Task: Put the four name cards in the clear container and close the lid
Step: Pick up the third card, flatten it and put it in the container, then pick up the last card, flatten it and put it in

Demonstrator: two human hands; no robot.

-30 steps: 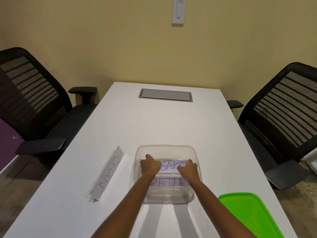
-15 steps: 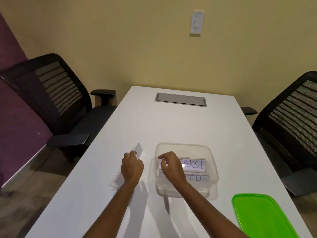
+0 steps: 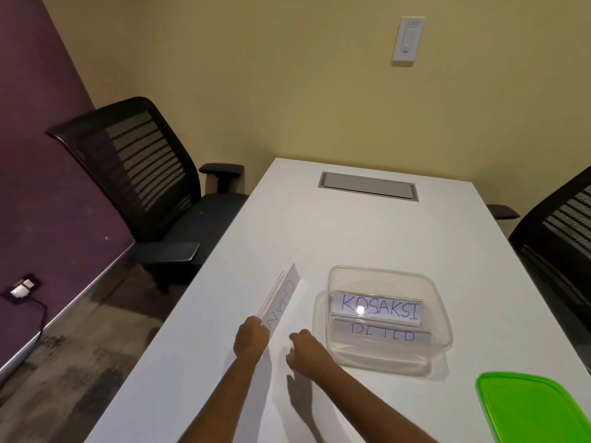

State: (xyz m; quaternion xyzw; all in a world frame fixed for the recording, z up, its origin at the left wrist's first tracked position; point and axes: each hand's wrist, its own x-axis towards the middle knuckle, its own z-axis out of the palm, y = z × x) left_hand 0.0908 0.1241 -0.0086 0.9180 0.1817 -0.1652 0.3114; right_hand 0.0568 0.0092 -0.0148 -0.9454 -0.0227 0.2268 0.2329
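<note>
The clear container [image 3: 388, 272] stands on the white table [image 3: 367, 231] with two name cards inside: KOSAKSI [image 3: 379, 306] behind and PETER [image 3: 382, 335] in front. To its left, my left hand [image 3: 251, 336] grips the near end of the CHAN name card [image 3: 281, 297], which is tipped up on its long edge. Beside it, my right hand [image 3: 303, 348] hovers over the table with fingers loosely curled, holding nothing, between the card and the container. The green lid [image 3: 531, 407] lies at the near right.
Black mesh office chairs stand on the left [image 3: 144, 174] and right [image 3: 563, 228] of the table. A grey cable hatch [image 3: 367, 185] is set into the far end. The table's left edge runs close to my left hand.
Both hands left the container. My left hand took the CHAN card's near end and tipped it up; my right hand moved left, out of the container. The view swung left.
</note>
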